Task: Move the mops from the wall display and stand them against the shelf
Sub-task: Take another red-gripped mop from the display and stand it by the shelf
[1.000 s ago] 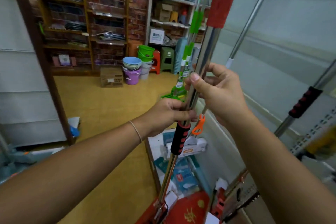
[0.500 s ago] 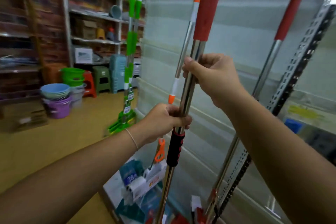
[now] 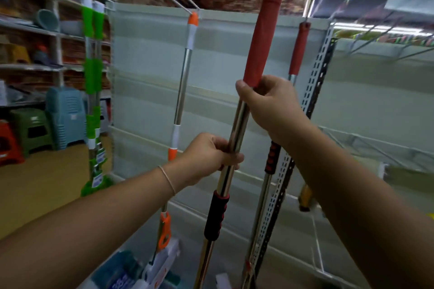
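Single wide-angle view, worn on the head, aimed forward and slightly up along the held mop pole (image 3: 237, 134). Very near both hands, forearms filling the lower corners. Facing the pale wall panel (image 3: 150, 82) straight ahead; shop shelves (image 3: 30, 30) curving off at left, perforated upright (image 3: 312, 91) at right.

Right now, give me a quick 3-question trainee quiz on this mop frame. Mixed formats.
1. True or false: both hands grip the same mop.
2. Which hand is higher on the pole? A) left hand B) right hand
3. Fill in: the colour of the top grip just above the right hand is ____.

Key: 1 true; 2 B; 3 red.
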Tool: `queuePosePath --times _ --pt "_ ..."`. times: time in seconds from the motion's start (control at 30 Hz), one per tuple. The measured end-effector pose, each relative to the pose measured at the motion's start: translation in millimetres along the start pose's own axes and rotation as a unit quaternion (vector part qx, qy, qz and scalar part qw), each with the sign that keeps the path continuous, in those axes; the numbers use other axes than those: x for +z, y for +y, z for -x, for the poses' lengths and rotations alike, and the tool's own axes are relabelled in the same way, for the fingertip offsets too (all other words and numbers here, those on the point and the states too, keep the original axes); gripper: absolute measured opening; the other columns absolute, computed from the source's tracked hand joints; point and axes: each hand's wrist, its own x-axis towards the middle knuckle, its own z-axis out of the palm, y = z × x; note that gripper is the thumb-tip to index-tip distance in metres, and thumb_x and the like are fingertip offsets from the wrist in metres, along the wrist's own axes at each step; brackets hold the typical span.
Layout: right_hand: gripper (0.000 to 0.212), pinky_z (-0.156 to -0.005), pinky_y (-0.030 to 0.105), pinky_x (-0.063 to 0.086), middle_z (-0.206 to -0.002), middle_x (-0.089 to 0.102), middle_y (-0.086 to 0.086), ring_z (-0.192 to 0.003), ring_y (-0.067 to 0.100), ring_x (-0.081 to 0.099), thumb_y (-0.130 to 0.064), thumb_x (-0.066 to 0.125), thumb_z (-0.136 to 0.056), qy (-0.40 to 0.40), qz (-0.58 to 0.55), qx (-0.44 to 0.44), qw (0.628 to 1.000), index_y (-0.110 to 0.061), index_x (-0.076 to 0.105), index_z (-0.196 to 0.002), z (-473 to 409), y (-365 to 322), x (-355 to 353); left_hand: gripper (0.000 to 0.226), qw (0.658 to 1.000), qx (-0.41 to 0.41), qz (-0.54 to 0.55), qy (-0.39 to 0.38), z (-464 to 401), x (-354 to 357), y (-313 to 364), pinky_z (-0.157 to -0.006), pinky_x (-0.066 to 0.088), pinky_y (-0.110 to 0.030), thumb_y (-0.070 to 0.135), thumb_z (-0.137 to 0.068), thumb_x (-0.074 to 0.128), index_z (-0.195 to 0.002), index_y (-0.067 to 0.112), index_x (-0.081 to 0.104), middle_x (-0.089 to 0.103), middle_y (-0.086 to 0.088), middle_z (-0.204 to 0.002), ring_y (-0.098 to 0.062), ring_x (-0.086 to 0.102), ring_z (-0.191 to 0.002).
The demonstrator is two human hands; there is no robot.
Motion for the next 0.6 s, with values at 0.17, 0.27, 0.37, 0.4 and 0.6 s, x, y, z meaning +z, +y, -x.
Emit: queuePosePath --times 0.17,0.27,0.37,0.4,0.6 --pt "0.02 -0.045 0.011 0.044 -0.069 0.066 -0.001 -0.045 -0.001 0.058 -0.035 0.07 -0.089 0.012 0.026 0.008 1.0 -0.016 0.068 -0.095 -14 0 -9 0.022 0.996 0.023 0.075 -0.031 -29 -4 29 -0.082 0.058 -0.042 0.014 -0.078 0.077 -0.094 0.0 0.071 0.074 -0.018 -0.09 -0.03 0.073 -0.086" --pt "0.018 -0.044 0.011 0.044 -0.067 0.065 0.0 -0.043 0.003 0.058 -0.032 0.071 -0.089 -0.004 0.028 0.009 1.0 -0.014 0.067 -0.091 -21 5 -15 0.023 0.995 0.029 0.086 -0.028 -43 1 39 -0.082 0.058 -0.045 0.009 -0.078 0.076 -0.097 -0.004 0.069 0.074 -0.018 -0.089 -0.031 0.073 -0.084" --pt "0.022 -0.046 0.013 0.044 -0.065 0.065 -0.003 -0.044 0.004 0.056 -0.038 0.07 -0.088 -0.009 0.026 -0.004 1.0 -0.016 0.069 -0.089 -30 8 -25 0.016 0.996 0.031 0.08 -0.015 -50 9 37 -0.075 0.06 -0.041 0.005 -0.078 0.074 -0.092 -0.002 0.07 0.074 -0.015 -0.082 -0.03 0.073 -0.077" --pt "0.025 -0.048 0.013 0.045 -0.065 0.067 -0.005 -0.046 0.004 0.058 -0.042 0.07 -0.087 -0.003 0.028 -0.01 1.0 -0.017 0.07 -0.089 -35 8 -28 0.014 0.997 0.031 0.071 -0.013 -52 11 36 -0.074 0.061 -0.04 0.005 -0.078 0.074 -0.09 -0.001 0.071 0.074 -0.015 -0.081 -0.03 0.073 -0.077" --pt "0.023 -0.05 0.014 0.05 -0.07 0.073 -0.005 -0.055 0.006 0.067 -0.045 0.071 -0.086 -0.001 0.029 -0.034 0.999 -0.023 0.069 -0.083 -51 10 -37 0.016 0.998 0.035 0.058 -0.013 -62 17 38 -0.084 0.057 -0.046 0.007 -0.077 0.075 -0.092 0.003 0.071 0.075 -0.017 -0.087 -0.032 0.073 -0.084"
